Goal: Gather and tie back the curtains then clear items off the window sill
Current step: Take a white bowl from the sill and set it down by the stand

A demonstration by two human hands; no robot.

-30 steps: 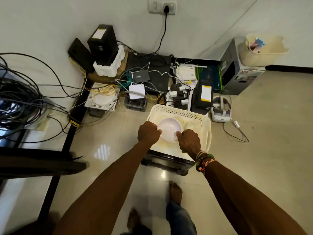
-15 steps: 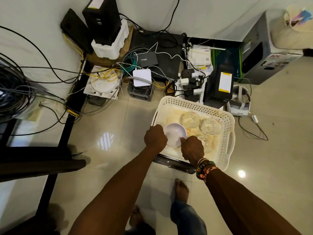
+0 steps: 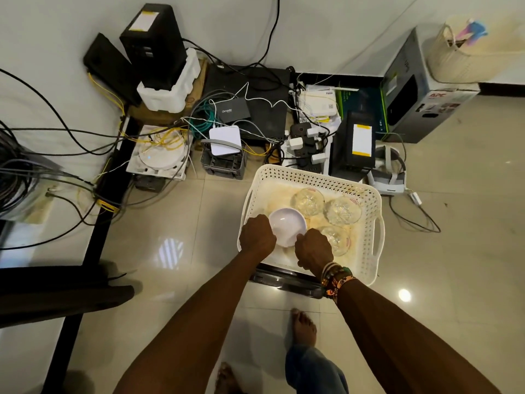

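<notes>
Hidden: fingertips, under the knuckles.
Hands: left hand (image 3: 257,235) and right hand (image 3: 313,248) clamp white bowl (image 3: 287,226) at 9 and 4 o'clock.
Floor (image 3: 181,223): glossy tiles.

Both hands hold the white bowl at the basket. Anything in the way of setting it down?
Nothing visible. The left hand and right hand grip the white bowl over the near-left part of the basket; the glass bowls sit beyond and right of it. Directly beneath it is hidden.

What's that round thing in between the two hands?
A white bowl lies between the left hand and the right hand. Both hands hold its rim, in the white basket. The head view shows it.
</notes>
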